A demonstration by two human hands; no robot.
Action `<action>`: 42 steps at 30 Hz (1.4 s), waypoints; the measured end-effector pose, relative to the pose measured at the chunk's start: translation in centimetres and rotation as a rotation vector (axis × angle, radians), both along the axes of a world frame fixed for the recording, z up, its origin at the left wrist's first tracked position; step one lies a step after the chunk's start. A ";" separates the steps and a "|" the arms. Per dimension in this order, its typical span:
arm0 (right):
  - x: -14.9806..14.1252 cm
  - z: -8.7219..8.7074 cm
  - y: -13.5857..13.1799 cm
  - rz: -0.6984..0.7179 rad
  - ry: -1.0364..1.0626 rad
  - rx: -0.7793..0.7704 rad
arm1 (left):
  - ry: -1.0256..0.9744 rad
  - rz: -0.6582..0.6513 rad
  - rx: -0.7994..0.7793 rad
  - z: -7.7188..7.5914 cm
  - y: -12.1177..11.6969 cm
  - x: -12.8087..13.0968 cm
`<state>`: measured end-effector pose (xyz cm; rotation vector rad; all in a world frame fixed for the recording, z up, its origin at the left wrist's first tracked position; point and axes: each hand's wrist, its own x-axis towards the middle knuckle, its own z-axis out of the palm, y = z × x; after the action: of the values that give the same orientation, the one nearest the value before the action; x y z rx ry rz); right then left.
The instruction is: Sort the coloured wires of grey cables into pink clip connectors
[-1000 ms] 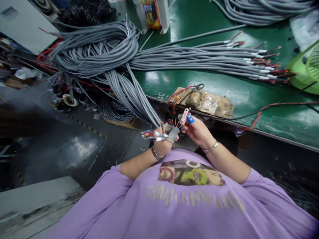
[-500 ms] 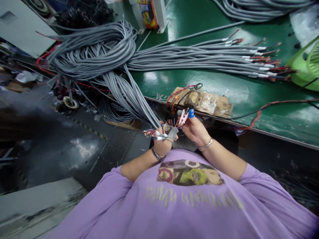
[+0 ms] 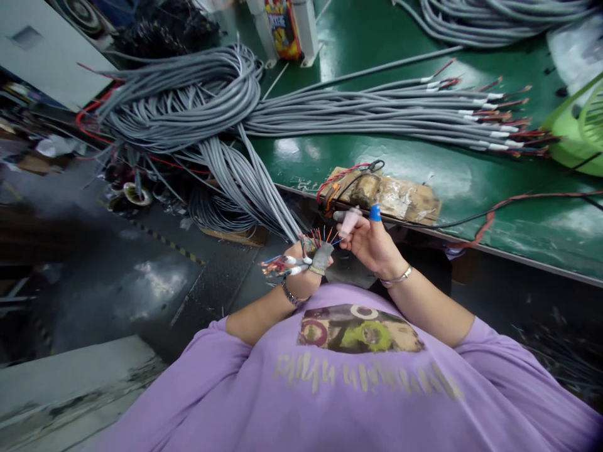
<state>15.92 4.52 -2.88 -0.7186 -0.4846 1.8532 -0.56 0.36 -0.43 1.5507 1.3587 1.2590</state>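
My left hand (image 3: 305, 280) is closed around the ends of several grey cables (image 3: 281, 220). Fanned-out coloured wires (image 3: 325, 236) stick up beside its thumb, which wears a grey fabric cover (image 3: 322, 257). More stripped cable ends (image 3: 276, 265) with white wraps poke out on the left of this hand. A pink clothes peg (image 3: 349, 223), smeared by motion, is at the curled fingers of my right hand (image 3: 370, 248), just right of the wire tips. My right thumb carries a blue wrap (image 3: 375, 213) and stands up, apart from the peg.
A wooden block (image 3: 405, 199) with red and black leads lies at the edge of the green table (image 3: 509, 220). Coiled grey cables (image 3: 183, 107) and a row of stripped cables (image 3: 377, 113) stretch across it. A green fan (image 3: 577, 132) stands at the right.
My right hand has shifted slightly right, and its thumb has come away from the peg, which now looks blurred. My left hand has moved a little left with the cables.
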 end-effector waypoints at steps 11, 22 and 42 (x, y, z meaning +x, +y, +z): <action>-0.3 0.5 -0.3 -0.076 -0.012 -0.027 | 0.356 0.038 0.379 0.7 1.6 0.5; -0.9 0.0 0.2 -0.153 0.036 -0.051 | 0.412 -0.034 0.380 0.0 1.5 0.4; 1.0 -1.1 -1.3 0.027 0.117 -0.102 | -0.375 -0.069 -0.294 -1.5 1.4 -1.1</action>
<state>16.90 3.23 -4.00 -0.6698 -0.3273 1.9437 -1.68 1.79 -1.93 1.0875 1.1739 1.1751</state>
